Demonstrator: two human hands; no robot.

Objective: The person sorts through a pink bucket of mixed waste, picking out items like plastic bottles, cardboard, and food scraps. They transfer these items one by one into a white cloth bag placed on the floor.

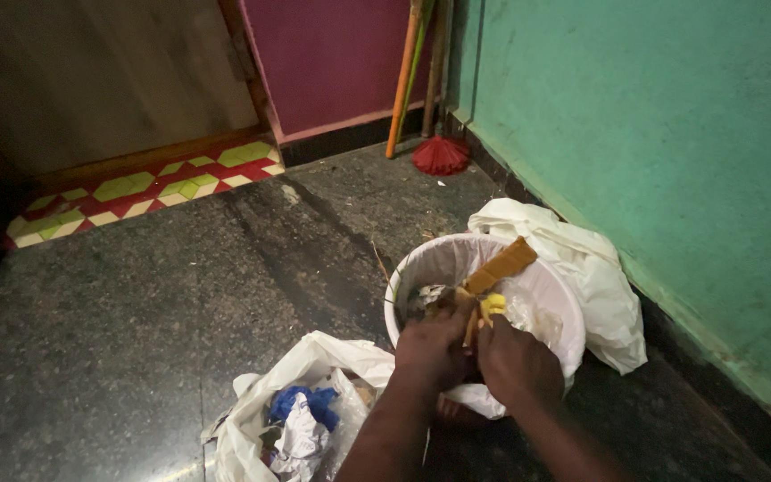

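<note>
So right now both my hands are down in the white bin [542, 295], lower middle of the frame, a bit right of centre. My left hand [430, 344] and right hand [515, 361] are side by side over the near rim, and between them I've got hold of the trash in there: a flat brown cardboard strip [503, 265] that sticks up and leans toward the upper right, plus a small yellow scrap [491, 306] just above my right knuckles. Both grips look closed on that bundle, though my fingertips are buried in it, so I can't say exactly which hand has which piece.

The bin has a thin clear liner, and there's more mixed rubbish showing at its left inner side. An open white plastic bag [314, 393] sits on the dark stone floor [136, 321] at the bottom of the frame, just left of my left forearm, already holding blue and white crumpled stuff. A second white bag [591, 268] is slumped behind the bin against the green wall [671, 134].

I'd say I'm mid-pull, lifting stuff out of the bin. Next bit needs a firm hold on the strip and a short swing left and down to the open bag's mouth, without snagging the liner.

Red broom [439, 153] is propped in the top corner, well out of the way.
</note>
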